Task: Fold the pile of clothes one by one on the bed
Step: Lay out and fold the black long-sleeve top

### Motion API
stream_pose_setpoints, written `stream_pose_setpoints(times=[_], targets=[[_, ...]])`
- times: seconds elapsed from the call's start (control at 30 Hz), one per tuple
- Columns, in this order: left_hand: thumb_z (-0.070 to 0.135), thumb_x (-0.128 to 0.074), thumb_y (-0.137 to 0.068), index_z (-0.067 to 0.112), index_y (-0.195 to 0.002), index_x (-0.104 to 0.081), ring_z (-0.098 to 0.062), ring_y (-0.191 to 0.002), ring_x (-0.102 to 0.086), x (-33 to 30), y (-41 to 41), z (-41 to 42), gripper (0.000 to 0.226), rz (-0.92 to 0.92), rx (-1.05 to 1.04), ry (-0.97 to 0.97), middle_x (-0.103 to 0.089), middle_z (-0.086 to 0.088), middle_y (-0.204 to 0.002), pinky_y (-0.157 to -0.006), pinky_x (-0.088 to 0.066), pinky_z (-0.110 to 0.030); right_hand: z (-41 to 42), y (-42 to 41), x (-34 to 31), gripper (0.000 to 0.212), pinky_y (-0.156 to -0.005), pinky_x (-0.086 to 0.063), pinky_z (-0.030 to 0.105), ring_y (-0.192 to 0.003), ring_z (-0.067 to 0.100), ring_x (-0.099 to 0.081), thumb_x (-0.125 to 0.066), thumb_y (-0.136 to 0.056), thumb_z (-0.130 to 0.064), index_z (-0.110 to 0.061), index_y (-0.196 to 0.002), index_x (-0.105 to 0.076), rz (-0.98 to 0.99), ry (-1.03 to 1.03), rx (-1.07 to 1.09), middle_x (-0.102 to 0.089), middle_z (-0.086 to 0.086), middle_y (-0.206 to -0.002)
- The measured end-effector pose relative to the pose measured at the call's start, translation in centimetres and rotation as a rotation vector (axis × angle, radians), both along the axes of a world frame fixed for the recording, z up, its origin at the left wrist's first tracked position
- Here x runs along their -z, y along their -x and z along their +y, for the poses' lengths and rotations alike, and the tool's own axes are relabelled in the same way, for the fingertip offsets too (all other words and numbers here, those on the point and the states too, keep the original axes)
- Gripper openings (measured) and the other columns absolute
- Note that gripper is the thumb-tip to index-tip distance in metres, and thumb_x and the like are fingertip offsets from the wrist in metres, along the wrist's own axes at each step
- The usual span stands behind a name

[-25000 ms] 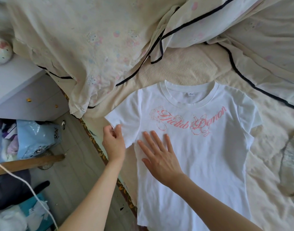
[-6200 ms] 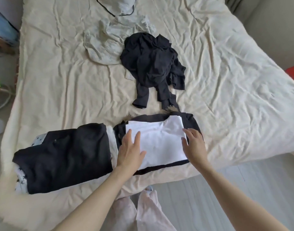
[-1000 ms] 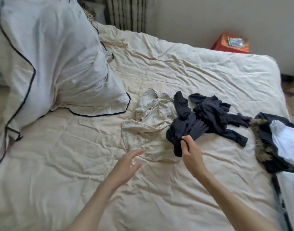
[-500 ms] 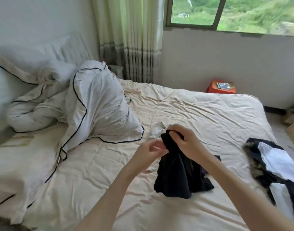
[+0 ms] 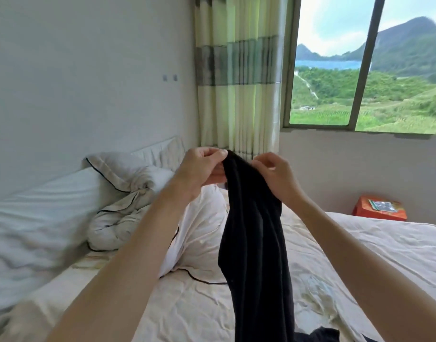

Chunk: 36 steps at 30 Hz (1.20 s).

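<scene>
Both hands hold the black garment (image 5: 254,233) up in the air above the bed (image 5: 360,245), in the middle of the scene. The left hand (image 5: 202,166) pinches its top edge and the right hand (image 5: 276,174) pinches the same edge just beside it, so the cloth hangs in one narrow, bunched column, and its lower end reaches down out of view.

The risk, I think, is that the grip is too close together. The garment cannot open flat, and the sleeves or legs may stay twisted inside. If one pinch slips, the cloth can drop in a heap on the pale garment (image 5: 318,290) lying on the sheet below, and the two may tangle.
</scene>
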State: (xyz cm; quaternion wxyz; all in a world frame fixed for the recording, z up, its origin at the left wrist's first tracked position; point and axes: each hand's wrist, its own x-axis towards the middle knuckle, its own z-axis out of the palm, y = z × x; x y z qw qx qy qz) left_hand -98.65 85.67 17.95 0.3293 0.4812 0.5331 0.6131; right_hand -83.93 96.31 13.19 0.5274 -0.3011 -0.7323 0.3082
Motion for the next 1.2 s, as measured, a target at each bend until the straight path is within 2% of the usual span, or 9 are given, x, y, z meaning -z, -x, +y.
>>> stream_pose_setpoints(times=[0.1,0.2,0.33,0.47,0.63,0.8,1.0,1.1,1.2], targets=[[0.005,-0.055,-0.094,-0.004,-0.091,-0.062,-0.019,-0.060,-0.067,-2.4,0.6,-0.2,0.011,-0.042,-0.108,-0.031,-0.066,-0.013,-0.076,-0.063,-0.060,-0.030,-2.3,1.8,-0.6,0.021,-0.070,-0.039,0.018,-0.066,0.001,-0.049,-0.063,-0.089,-0.023,-0.033,-0.073,-0.054,0.155,-0.066,-0.010,-0.054,-0.015,-0.072],[0.003,-0.057,-0.092,0.000,-0.082,-0.060,-0.019,-0.055,-0.065,-2.6,0.8,-0.3,0.011,-0.061,-0.187,-0.041,-0.064,-0.013,-0.071,-0.063,-0.059,-0.031,-4.9,4.1,0.6,0.018,-0.059,-0.040,0.011,-0.061,-0.001,-0.053,-0.067,-0.078,-0.044,-0.032,-0.075,-0.053,-0.010,-0.038,-0.108,-0.058,-0.015,-0.067],[0.004,-0.059,-0.091,-0.002,-0.088,-0.061,-0.016,-0.059,-0.066,-1.6,1.4,-0.5,0.008,-0.042,-0.226,-0.037,-0.065,-0.013,-0.077,-0.060,-0.059,-0.024,-4.6,6.5,0.8,0.015,-0.052,-0.033,0.015,-0.057,0.007,-0.046,-0.061,-0.090,-0.020,-0.009,-0.080,-0.057,-0.106,0.080,-0.064,-0.051,-0.006,-0.063],[0.020,-0.063,-0.089,0.010,-0.087,-0.066,-0.008,-0.069,-0.056,-0.5,4.1,-0.9,0.011,0.307,-0.428,0.005,-0.062,0.003,-0.080,-0.063,-0.050,-0.021,-3.5,6.2,-0.1,0.011,-0.075,-0.044,0.032,-0.080,0.021,-0.056,-0.053,-0.095,-0.009,-0.004,-0.095,-0.063,0.019,0.396,-0.359,-0.060,0.011,-0.084],[0.024,-0.052,-0.096,0.012,-0.098,-0.055,-0.023,-0.094,-0.062,1.3,5.2,-2.0,0.013,0.343,-0.194,0.022,-0.064,-0.010,-0.098,-0.094,-0.048,-0.042,-3.7,7.1,-2.8,0.018,-0.073,-0.054,0.032,-0.081,0.021,-0.067,-0.051,-0.093,-0.006,-0.009,-0.089,-0.068,0.245,0.530,-0.495,-0.070,0.009,-0.084],[0.018,-0.059,-0.093,0.019,-0.102,-0.057,-0.020,-0.085,-0.064,3.4,4.8,-3.1,0.009,0.279,-0.041,0.032,-0.068,-0.006,-0.088,-0.091,-0.051,-0.045,-3.7,8.2,-3.2,0.022,-0.055,-0.049,0.026,-0.062,0.016,-0.058,-0.053,-0.090,-0.005,-0.013,-0.074,-0.065,0.429,0.472,-0.426,-0.060,0.002,-0.065],[0.012,-0.062,-0.088,0.018,-0.091,-0.067,-0.023,-0.089,-0.061,5.1,8.5,-5.0,0.008,0.695,-0.284,0.156,-0.068,-0.008,-0.093,-0.086,-0.046,-0.032,-1.6,8.0,-0.3,0.004,-0.081,-0.048,0.034,-0.088,0.020,-0.062,-0.065,-0.085,-0.013,-0.015,-0.088,-0.064,-0.117,0.063,-0.093,-0.068,0.004,-0.090],[0.005,-0.061,-0.085,0.014,-0.094,-0.070,-0.018,-0.075,-0.056,5.6,10.4,-5.8,0.016,0.799,-0.476,0.169,-0.063,-0.003,-0.084,-0.070,-0.040,-0.022,-0.6,7.1,1.4,0.008,-0.078,-0.046,0.033,-0.087,0.019,-0.059,-0.066,-0.087,-0.020,-0.018,-0.090,-0.059,-0.500,-0.040,-0.147,-0.065,0.002,-0.093],[0.004,-0.056,-0.086,0.012,-0.090,-0.067,-0.023,-0.067,-0.060,6.2,11.1,-5.9,0.014,0.783,-0.575,0.139,-0.062,-0.003,-0.079,-0.071,-0.052,-0.031,-0.1,6.7,2.4,0.008,-0.072,-0.047,0.037,-0.081,0.025,-0.057,-0.055,-0.089,-0.013,-0.019,-0.092,-0.050,-0.686,-0.189,-0.120,-0.061,0.002,-0.089]])
